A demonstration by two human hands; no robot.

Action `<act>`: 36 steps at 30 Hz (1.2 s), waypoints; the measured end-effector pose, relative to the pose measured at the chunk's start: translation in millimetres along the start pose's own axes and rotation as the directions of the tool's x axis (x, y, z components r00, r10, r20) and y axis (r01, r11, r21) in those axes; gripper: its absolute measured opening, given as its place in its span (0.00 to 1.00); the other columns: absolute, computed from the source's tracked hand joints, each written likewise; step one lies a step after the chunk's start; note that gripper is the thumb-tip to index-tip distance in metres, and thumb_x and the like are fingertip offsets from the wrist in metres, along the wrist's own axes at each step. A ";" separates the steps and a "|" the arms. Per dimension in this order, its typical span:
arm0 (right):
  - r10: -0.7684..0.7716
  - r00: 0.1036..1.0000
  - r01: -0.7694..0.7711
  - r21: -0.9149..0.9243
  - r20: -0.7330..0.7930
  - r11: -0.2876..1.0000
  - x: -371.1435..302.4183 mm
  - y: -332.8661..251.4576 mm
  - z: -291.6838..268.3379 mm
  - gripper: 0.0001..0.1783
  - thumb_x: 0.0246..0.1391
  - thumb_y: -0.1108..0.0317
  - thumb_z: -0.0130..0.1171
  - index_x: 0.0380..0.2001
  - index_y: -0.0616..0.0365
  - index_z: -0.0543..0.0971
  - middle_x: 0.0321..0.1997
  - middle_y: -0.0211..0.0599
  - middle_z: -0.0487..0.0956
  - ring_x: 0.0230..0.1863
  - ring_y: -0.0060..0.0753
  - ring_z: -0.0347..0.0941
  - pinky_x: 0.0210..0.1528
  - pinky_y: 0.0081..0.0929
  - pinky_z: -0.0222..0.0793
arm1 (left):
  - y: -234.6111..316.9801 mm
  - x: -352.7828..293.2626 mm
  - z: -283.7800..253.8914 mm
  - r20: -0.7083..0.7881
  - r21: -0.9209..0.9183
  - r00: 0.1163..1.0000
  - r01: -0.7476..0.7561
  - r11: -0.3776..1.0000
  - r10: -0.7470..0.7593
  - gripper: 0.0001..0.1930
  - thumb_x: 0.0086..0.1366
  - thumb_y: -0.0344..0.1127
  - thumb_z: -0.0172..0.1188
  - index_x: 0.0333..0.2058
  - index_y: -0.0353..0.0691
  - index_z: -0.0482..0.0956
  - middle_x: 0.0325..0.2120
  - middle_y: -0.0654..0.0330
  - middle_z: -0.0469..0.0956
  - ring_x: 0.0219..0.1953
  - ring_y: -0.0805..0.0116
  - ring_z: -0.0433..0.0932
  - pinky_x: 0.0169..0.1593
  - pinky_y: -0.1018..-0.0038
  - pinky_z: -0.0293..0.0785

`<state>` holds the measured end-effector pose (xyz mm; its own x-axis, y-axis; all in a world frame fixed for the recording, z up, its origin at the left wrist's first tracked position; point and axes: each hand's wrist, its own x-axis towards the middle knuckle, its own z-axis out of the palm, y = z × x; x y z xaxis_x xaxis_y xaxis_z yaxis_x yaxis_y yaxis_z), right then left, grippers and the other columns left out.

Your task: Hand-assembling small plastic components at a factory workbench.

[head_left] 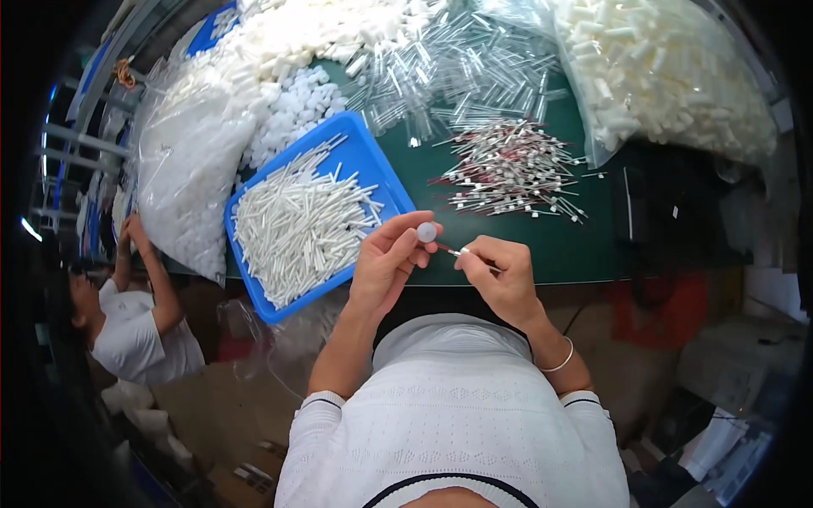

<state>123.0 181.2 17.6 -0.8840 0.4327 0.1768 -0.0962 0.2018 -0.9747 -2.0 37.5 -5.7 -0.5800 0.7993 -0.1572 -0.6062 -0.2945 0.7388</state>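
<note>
Between the thumb and fingers of my left hand [381, 262] is a small round whitish cap [427, 232], its round face turned up. My right hand [504, 275] pinches a thin wire lead [447, 249] with a reddish stretch. The lead's far end points at the cap and reaches my left fingertips; whether it enters the cap I cannot tell. Both hands are above the table's near edge. Beyond them lies a heap of red and dark wire leads with small white connectors [512, 169]. Left of my left hand, white sticks [296, 229] fill a blue tray [391, 173].
Clear plastic tubes [461, 72] lie heaped at the back of the green table [406, 173]. White caps [301, 106] are piled behind the tray. Bags of white pieces stand left [190, 161] and right [669, 76]. Another person [144, 322] is at the far left.
</note>
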 end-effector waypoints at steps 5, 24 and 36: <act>0.025 0.999 -0.024 -0.022 0.031 0.999 5.8 2.7 6.8 0.05 0.50 0.76 0.55 0.23 0.67 0.77 0.17 0.33 0.73 0.15 0.17 0.62 0.17 0.20 0.56 | 0.0 -4.8 -8.4 -0.016 -0.068 1.000 0.019 0.998 -0.020 0.16 0.67 0.33 0.54 0.51 0.32 0.72 0.42 0.54 0.78 0.37 0.75 0.76 0.39 0.82 0.74; -0.204 0.974 0.222 -0.237 0.100 0.946 9.5 11.9 22.3 0.05 0.55 0.71 0.57 0.32 0.62 0.76 0.25 0.40 0.75 0.22 0.44 0.71 0.23 0.31 0.65 | -22.7 -8.3 2.3 0.016 0.129 0.959 -0.282 0.951 0.283 0.09 0.60 0.23 0.59 0.41 0.32 0.77 0.40 0.59 0.72 0.41 0.74 0.72 0.47 0.78 0.68; -0.084 0.928 0.013 0.194 0.362 0.981 33.0 31.9 21.2 0.08 0.56 0.76 0.55 0.38 0.65 0.78 0.29 0.33 0.74 0.32 0.23 0.67 0.36 0.23 0.64 | -2.5 -17.4 -7.0 0.077 0.524 0.908 -0.388 0.758 0.412 0.11 0.55 0.28 0.65 0.39 0.38 0.78 0.44 0.56 0.73 0.47 0.68 0.70 0.52 0.72 0.64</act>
<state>81.0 183.2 -10.5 -0.9782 0.0666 0.1965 -0.1946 0.0328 -0.9803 5.7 20.7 -9.4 -0.7341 0.6451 0.2121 0.0505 -0.2596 0.9644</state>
